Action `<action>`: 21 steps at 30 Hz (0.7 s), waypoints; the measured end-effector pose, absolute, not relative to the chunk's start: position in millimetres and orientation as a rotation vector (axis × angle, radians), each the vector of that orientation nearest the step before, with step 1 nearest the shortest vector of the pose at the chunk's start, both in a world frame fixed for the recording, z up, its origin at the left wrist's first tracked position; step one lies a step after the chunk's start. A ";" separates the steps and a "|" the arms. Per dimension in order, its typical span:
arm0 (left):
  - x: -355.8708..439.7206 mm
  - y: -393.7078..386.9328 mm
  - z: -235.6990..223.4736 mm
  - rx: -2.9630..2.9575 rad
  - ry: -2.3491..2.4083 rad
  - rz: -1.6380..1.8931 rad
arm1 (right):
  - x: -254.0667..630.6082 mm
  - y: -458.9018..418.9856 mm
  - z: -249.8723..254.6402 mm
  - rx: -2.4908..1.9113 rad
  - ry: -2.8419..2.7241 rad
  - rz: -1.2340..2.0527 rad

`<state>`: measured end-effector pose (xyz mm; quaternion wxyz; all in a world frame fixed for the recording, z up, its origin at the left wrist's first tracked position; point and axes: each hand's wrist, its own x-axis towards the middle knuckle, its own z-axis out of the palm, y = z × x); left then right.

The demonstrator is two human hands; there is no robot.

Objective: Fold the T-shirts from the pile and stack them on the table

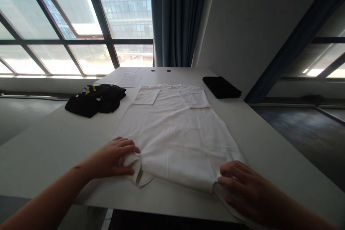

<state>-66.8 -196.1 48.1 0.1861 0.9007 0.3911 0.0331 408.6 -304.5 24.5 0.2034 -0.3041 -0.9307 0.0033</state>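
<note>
A white T-shirt (172, 133) lies spread on the white table, its collar away from me and both short sleeves folded inward over the body. At its near left corner my left hand (117, 158) is closed on the hem, with a curled fold of cloth between thumb and fingers. My right hand (244, 185) pinches the near right corner, and some cloth hangs below it toward the table's front edge. Its lower fingers are dim and partly hidden. Soft wrinkles cross the lower half of the shirt.
A crumpled black garment with yellow marks (95, 100) lies left of the shirt. Some folded black cloth (221, 87) is at the right edge of the white table (54, 151). Paper sheets (126, 79) lie at the far left, near a blue curtain (178, 18) and windows.
</note>
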 end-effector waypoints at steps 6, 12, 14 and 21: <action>-113.4 -228.7 30.7 2.603 1.249 0.225 | 427.3 -335.0 20.2 -0.998 -2.647 0.010; -143.1 -258.9 11.4 2.345 1.388 0.592 | 450.0 -351.0 17.1 -1.133 -2.622 0.157; -151.2 -264.2 8.7 2.237 1.394 0.654 | 464.4 -350.2 20.5 -1.197 -2.553 0.227; -172.4 -267.6 14.5 2.104 1.663 0.679 | 498.4 -348.7 37.4 -1.497 -2.315 0.295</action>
